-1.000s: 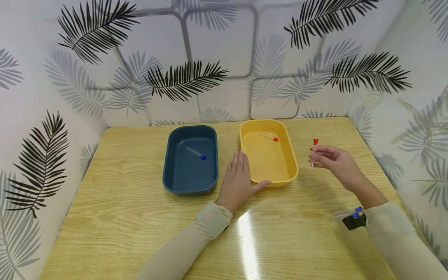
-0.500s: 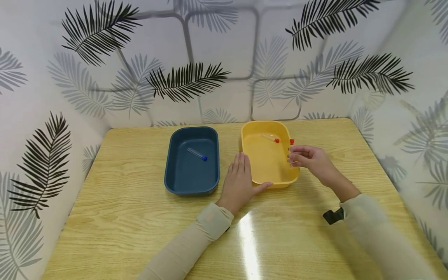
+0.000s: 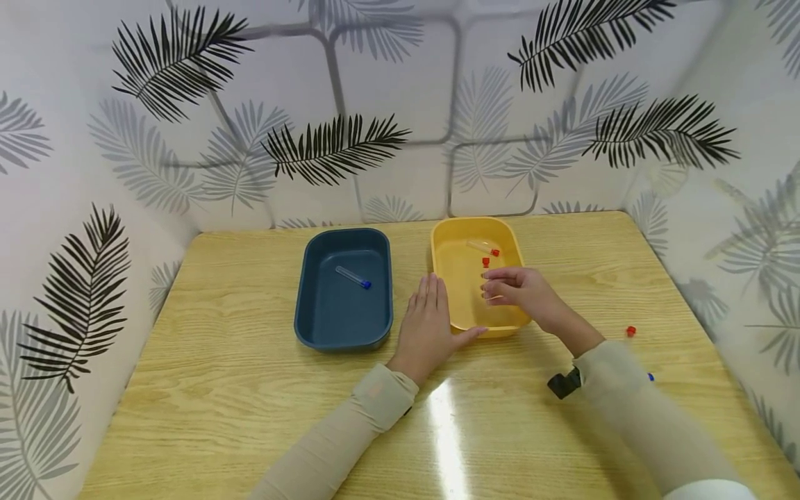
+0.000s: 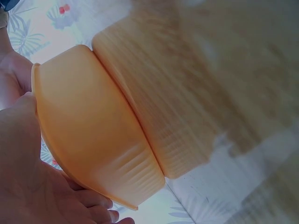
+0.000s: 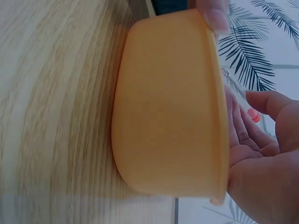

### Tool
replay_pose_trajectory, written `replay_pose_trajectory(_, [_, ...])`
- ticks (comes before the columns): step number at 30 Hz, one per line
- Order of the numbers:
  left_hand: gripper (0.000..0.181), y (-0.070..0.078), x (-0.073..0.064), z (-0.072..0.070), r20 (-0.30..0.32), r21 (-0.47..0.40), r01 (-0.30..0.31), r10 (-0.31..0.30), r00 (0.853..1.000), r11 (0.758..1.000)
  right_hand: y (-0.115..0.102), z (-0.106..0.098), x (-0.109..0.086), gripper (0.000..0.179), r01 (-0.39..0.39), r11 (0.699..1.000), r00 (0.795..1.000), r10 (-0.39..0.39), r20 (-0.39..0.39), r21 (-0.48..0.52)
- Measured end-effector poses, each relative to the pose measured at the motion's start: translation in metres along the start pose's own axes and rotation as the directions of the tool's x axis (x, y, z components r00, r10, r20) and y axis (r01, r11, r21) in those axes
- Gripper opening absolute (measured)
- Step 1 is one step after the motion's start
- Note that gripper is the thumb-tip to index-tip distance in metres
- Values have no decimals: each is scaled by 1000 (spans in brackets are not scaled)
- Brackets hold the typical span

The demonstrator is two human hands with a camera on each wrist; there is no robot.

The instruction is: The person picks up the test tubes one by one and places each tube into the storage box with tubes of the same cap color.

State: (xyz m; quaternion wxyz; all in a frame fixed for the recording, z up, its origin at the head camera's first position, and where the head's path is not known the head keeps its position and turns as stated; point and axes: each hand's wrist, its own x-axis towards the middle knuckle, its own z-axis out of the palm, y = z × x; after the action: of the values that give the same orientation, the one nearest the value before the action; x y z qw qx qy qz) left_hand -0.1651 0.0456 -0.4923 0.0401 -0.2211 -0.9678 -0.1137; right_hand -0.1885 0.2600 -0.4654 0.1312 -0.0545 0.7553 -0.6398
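A slender, clear, red-capped tube (image 3: 485, 262) is pinched in the right hand (image 3: 523, 292) over a yellow, rounded rectangular plastic tray (image 3: 462, 305) on the wood-grained bench (image 3: 219, 403), while the tray's left side and near rim are touched by the straight-fingered left hand (image 3: 426, 325).

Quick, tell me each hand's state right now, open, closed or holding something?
Left hand: open, fingers straight, resting against the yellow bin.
Right hand: holding a red-capped tube above the yellow bin.

A red-capped tube (image 3: 485, 262) is held in the right fingers (image 3: 503, 287), cap exposed, over a rounded, open-topped yellow tray (image 3: 464, 302).
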Motion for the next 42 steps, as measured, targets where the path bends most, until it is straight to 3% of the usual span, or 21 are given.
replay_pose_trajectory(12, [114,1,0,-1,-1,-3,0,0,1000,1000,2,19,15,40,-78,995,997,78,12,62])
replay_pose_trajectory(29, [116,0,1,2,3,2,4,-4,1000,1000,6,28,27,38,-244,970,969,243,-37,-19])
replay_pose_trajectory(42, [114,1,1,3,-11,4,-4,4,1000,1000,9,30,30,35,-289,953,955,281,-93,-86])
